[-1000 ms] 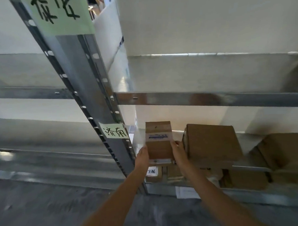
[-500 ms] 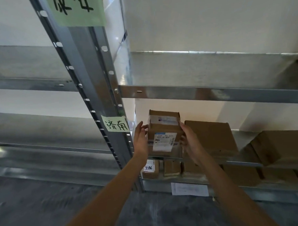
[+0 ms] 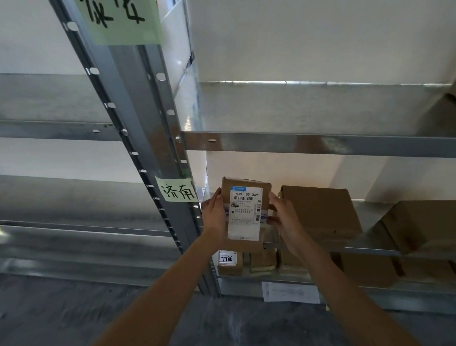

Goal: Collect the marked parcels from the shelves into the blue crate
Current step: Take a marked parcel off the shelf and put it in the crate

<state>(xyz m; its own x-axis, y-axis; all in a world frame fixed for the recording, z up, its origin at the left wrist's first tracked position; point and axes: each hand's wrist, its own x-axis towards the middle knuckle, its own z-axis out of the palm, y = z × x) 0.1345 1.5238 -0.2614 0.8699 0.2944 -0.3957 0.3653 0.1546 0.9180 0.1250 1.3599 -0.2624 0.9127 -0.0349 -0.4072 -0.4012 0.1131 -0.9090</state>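
I hold a small brown cardboard parcel [image 3: 245, 214] upright in front of the metal shelf [image 3: 325, 145], its white shipping label reading "530-D5 069" turned toward me. My left hand [image 3: 214, 216] grips its left edge and my right hand [image 3: 284, 220] grips its right edge. Other brown parcels sit on the same shelf level: a larger box [image 3: 320, 210] just right of my hands and another box [image 3: 427, 224] further right. On the lowest level a small box marked "7786" [image 3: 229, 261] stands with more boxes beside it. The blue crate is not in view.
A grey steel upright [image 3: 141, 119] with green handwritten paper tags [image 3: 179, 189] stands left of my hands. Bare shelf levels stretch to the left [image 3: 50, 128] and above. A white paper sheet [image 3: 291, 291] hangs at the lowest shelf's front. Grey concrete floor [image 3: 71, 323] lies below.
The parcel has been turned in my hands: first its plain top faced me, now its large white label faces me. Both hands stay on its sides and it sits slightly higher.
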